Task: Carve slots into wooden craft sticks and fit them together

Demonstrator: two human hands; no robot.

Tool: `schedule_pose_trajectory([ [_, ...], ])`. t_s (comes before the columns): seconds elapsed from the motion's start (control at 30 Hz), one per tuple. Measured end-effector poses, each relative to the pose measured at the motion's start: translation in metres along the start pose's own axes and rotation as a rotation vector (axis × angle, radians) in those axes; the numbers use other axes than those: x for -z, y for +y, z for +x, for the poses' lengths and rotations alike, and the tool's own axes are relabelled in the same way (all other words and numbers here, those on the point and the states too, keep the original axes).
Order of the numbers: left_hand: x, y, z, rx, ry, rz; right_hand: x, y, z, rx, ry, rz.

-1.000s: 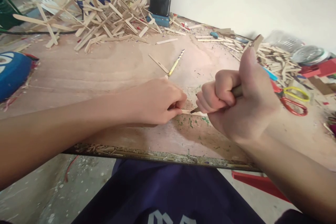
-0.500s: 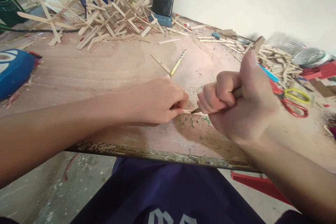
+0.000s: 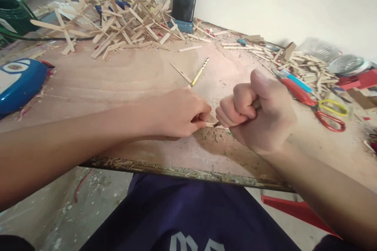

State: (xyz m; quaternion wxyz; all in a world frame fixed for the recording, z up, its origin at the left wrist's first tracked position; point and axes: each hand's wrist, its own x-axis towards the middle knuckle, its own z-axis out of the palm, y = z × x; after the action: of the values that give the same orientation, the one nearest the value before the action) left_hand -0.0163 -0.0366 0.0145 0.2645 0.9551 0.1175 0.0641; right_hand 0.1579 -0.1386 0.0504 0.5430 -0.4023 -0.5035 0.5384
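Note:
My left hand (image 3: 179, 113) rests on the wooden board (image 3: 123, 82) and pinches one end of a flat wooden stick (image 3: 209, 124). My right hand (image 3: 256, 111) is clenched in a fist around a thin tool (image 3: 218, 124), thumb folded over the fingers. The tool's dark tip presses on the stick just right of my left fingers. Most of the tool is hidden inside the fist.
A big heap of wooden sticks (image 3: 118, 19) lies at the back left, a smaller heap (image 3: 306, 66) at the right. Red and yellow scissors (image 3: 312, 102), a striped pencil (image 3: 200, 71), a loose stick (image 3: 180, 72), a blue object (image 3: 20, 84) and a dark container (image 3: 185, 0) stand around.
My right thumb, raised before, has folded down over the fist, and the fist has shifted slightly left and lower. The left hand holds still.

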Motion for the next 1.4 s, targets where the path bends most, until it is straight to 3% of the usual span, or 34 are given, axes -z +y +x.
schedule_pose_trajectory([
  [0.13,0.0,0.001,-0.001,0.009,0.005,-0.013,0.025,0.006,0.011,-0.024,-0.049,0.115],
  [0.27,0.0,0.002,-0.002,0.017,0.012,-0.019,0.045,0.016,0.021,-0.084,-0.006,0.266],
  [0.53,0.001,0.006,-0.001,0.061,-0.001,-0.029,0.045,0.017,0.024,-0.231,0.188,0.411],
  [0.8,0.0,0.006,0.0,0.078,-0.002,-0.044,0.035,0.003,0.019,-0.111,0.064,0.329],
  [1.1,0.002,0.003,-0.003,-0.01,0.017,-0.064,0.034,-0.008,0.011,-0.012,-0.128,0.127],
  [1.4,0.003,0.001,-0.004,-0.011,-0.004,-0.114,0.031,-0.015,0.003,-0.063,-0.198,0.172],
])
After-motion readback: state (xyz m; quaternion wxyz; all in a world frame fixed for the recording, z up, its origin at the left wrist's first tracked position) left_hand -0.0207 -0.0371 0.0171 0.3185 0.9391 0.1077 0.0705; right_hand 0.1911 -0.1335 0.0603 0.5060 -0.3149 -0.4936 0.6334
